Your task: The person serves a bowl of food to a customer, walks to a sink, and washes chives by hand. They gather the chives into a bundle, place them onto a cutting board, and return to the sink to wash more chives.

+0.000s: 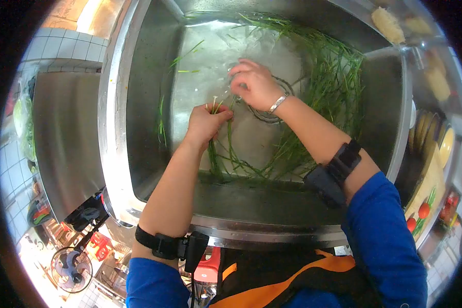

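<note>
The left hand [208, 122] grasps a small bunch of green stalks [213, 160], its thumb and fingers closed just below the pale ends, which poke up above the fist; the rest hangs down toward the body, over the sink floor. Held so near the ends, the stalks probably line up in the fingers while their long tips trail freely. The right hand [253, 84] is just beside it and a little farther from the body, its fingers bent toward the thumb (whether they pinch a thin strand, I cannot tell). That closeness seems to suit fine work at the pale ends. The left forearm rises steeply from the near side; the right one slants in from the near right corner, its wrist, with a silver bracelet [278, 103], above a dark ring [267, 119] on the sink floor. Black straps [170, 247] cross both forearms, below blue sleeves [387, 226] that stop well short of the hands. Around them, loose greens [336, 77] lie thickly along the right side of the metal sink [151, 82], whose high walls presumably help contain them, with a few strands at the left.
</note>
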The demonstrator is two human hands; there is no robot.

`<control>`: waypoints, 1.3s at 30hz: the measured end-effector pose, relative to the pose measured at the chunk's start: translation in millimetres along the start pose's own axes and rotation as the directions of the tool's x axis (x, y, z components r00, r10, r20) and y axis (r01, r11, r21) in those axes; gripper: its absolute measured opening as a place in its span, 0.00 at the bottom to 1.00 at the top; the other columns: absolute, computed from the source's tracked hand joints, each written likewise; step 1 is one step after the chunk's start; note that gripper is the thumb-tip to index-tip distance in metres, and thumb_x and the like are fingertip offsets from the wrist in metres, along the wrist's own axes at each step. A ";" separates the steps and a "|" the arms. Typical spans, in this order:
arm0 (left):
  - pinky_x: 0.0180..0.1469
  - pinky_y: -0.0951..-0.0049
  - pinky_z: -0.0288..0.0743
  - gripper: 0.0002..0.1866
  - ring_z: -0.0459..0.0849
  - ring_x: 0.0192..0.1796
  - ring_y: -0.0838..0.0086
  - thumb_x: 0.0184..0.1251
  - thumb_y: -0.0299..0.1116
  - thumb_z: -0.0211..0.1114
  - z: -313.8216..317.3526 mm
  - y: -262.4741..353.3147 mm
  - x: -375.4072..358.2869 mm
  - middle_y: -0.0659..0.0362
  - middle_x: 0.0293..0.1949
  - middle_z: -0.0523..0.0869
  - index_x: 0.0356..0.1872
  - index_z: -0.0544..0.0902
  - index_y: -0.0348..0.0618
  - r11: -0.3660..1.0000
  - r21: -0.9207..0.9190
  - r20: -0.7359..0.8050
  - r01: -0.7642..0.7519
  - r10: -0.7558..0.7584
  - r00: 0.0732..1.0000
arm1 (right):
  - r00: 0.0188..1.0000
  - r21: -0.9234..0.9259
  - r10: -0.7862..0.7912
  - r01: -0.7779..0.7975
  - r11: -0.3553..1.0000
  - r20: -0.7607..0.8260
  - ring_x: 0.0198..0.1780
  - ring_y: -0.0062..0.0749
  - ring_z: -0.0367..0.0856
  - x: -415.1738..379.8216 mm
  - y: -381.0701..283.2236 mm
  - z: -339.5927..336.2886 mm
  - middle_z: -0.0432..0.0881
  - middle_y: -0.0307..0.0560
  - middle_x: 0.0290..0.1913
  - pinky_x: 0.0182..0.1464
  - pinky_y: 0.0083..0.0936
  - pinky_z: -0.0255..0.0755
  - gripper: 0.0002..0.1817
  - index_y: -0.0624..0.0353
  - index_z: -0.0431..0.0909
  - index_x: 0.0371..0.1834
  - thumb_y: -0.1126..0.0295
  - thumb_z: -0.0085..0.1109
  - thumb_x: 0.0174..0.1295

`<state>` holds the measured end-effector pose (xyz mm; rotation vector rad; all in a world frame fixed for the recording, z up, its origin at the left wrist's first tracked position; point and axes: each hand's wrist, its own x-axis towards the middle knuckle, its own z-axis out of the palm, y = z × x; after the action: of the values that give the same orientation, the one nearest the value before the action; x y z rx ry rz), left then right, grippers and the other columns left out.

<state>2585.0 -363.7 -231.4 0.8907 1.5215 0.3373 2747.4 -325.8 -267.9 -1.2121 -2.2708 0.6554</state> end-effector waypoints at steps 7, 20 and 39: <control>0.13 0.81 0.57 0.08 0.64 0.14 0.83 0.45 0.26 0.60 -0.9 -0.5 0.6 0.63 0.19 0.74 0.29 0.75 0.40 0.998 -0.037 -0.043 0.042 -0.044 0.998 | 0.931 -0.446 0.053 -0.222 0.867 -0.361 0.42 0.37 0.68 5.0 21.1 -34.3 0.74 0.39 0.34 0.45 0.33 0.60 0.05 0.54 0.75 0.24 0.75 0.50 0.44; 0.21 0.80 0.63 0.10 0.67 0.18 0.81 0.62 0.35 0.46 -31.1 22.1 -5.7 0.61 0.22 0.76 0.28 0.70 0.40 0.912 -0.019 -0.329 -0.409 0.381 0.864 | 0.710 0.680 0.282 -0.702 0.211 0.645 0.24 0.19 0.71 -7.6 -40.6 15.9 0.76 0.35 0.26 0.21 0.17 0.64 0.15 0.55 0.75 0.40 0.58 0.50 0.54; 0.11 0.85 0.46 0.09 0.55 0.10 0.88 0.57 0.37 0.55 -77.3 59.7 -73.5 0.71 0.10 0.61 0.33 0.75 0.43 0.987 0.140 -0.198 -0.078 0.105 0.975 | 0.607 0.419 0.149 -0.686 0.595 0.781 0.21 0.21 0.73 -15.9 -55.5 45.9 0.77 0.41 0.21 0.21 0.21 0.67 0.12 0.59 0.76 0.21 0.61 0.57 0.45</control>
<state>2526.3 -353.4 -124.7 1.0580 1.7109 0.4094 2692.8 -375.2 -272.4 -1.2513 -1.7690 2.2795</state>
